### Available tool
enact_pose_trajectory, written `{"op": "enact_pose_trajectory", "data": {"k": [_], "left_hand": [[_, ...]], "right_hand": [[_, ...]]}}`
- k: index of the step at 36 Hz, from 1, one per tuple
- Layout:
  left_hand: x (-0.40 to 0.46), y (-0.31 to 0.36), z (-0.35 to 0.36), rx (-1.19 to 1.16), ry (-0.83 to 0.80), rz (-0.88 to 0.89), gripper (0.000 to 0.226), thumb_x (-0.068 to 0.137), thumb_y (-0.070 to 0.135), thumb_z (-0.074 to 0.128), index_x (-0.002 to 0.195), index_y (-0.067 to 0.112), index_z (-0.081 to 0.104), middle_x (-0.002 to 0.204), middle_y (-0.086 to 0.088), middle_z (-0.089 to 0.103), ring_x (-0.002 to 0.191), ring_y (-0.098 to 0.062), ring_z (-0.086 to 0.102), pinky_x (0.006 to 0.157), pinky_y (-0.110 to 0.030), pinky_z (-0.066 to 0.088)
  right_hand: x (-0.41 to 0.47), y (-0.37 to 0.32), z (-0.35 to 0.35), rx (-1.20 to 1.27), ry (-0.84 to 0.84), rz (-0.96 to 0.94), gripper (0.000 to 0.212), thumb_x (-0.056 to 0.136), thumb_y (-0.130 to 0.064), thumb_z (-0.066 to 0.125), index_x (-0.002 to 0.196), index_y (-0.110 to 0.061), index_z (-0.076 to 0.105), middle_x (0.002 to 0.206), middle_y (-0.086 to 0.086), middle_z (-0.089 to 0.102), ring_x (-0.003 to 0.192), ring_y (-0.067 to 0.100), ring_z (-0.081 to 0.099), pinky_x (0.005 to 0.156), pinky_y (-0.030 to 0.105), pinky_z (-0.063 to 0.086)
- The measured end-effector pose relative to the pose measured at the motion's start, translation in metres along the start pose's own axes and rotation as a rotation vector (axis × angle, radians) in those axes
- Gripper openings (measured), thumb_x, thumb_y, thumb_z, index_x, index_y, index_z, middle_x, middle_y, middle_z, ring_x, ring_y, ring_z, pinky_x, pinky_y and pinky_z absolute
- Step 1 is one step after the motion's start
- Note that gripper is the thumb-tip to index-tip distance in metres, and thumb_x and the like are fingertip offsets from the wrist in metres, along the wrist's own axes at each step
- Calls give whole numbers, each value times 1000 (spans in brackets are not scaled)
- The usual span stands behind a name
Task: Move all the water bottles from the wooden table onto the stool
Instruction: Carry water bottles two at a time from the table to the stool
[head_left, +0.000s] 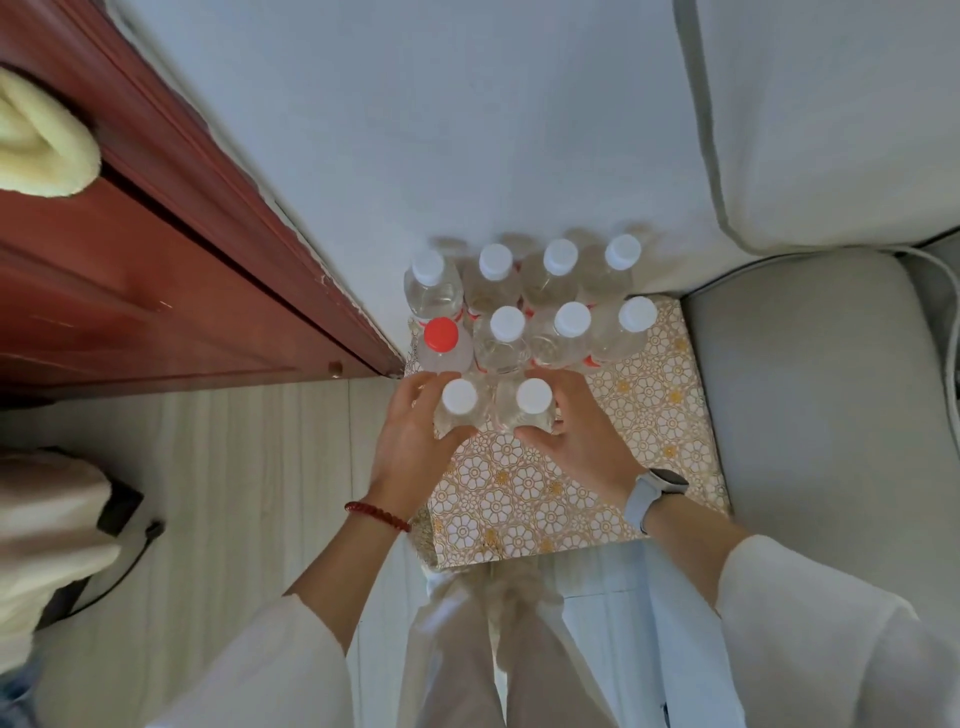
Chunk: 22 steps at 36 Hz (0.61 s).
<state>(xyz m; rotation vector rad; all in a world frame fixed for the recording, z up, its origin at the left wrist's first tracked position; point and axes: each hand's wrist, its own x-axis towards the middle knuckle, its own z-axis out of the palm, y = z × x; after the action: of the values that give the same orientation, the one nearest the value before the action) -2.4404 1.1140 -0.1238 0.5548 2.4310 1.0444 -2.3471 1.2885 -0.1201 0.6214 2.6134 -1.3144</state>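
Observation:
Several clear water bottles stand upright in rows on the stool (561, 499), whose top has a gold and white flower pattern. Most have white caps; one at the left of the middle row has a red cap (441, 333). In the front row, my left hand (410, 441) grips a white-capped bottle (460, 401) and my right hand (582, 431) grips another white-capped bottle (533, 399) beside it. Both bottles are upright, low over or on the stool top; I cannot tell which. The wooden table is out of view.
A red-brown wooden cabinet (156, 270) runs along the left, with a pale yellow cloth (41, 145) on it. A white wall is behind the stool. A grey cushioned seat (810, 389) sits right of the stool. My legs are below the stool's near edge.

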Motion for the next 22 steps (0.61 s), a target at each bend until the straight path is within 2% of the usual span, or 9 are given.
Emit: {"op": "enact_pose_trajectory", "data": {"k": [4, 13, 22], "left_hand": [[-2, 0, -3, -63, 19, -30, 55, 70, 10, 77, 120, 18, 55, 127, -1, 44, 108, -14, 46, 91, -45, 50], [1, 2, -7, -22, 10, -7, 51, 71, 9, 76, 117, 14, 54, 124, -4, 47, 105, -19, 49, 85, -45, 52], [4, 4, -11, 37, -7, 40, 50, 72, 8, 75, 117, 14, 54, 123, -4, 49, 105, -18, 49, 87, -44, 52]], "right_hand": [[0, -5, 0, 46, -18, -12, 55, 80, -19, 68, 129, -15, 42, 135, 10, 35, 119, 25, 45, 87, 45, 52], [10, -11, 5, 24, 16, 11, 52, 79, -20, 69, 125, -18, 45, 128, 10, 32, 104, 31, 54, 83, 45, 54], [13, -13, 4, 29, 3, 13, 53, 79, -18, 69, 124, -16, 44, 128, 11, 32, 107, 29, 51, 82, 44, 55]]}}
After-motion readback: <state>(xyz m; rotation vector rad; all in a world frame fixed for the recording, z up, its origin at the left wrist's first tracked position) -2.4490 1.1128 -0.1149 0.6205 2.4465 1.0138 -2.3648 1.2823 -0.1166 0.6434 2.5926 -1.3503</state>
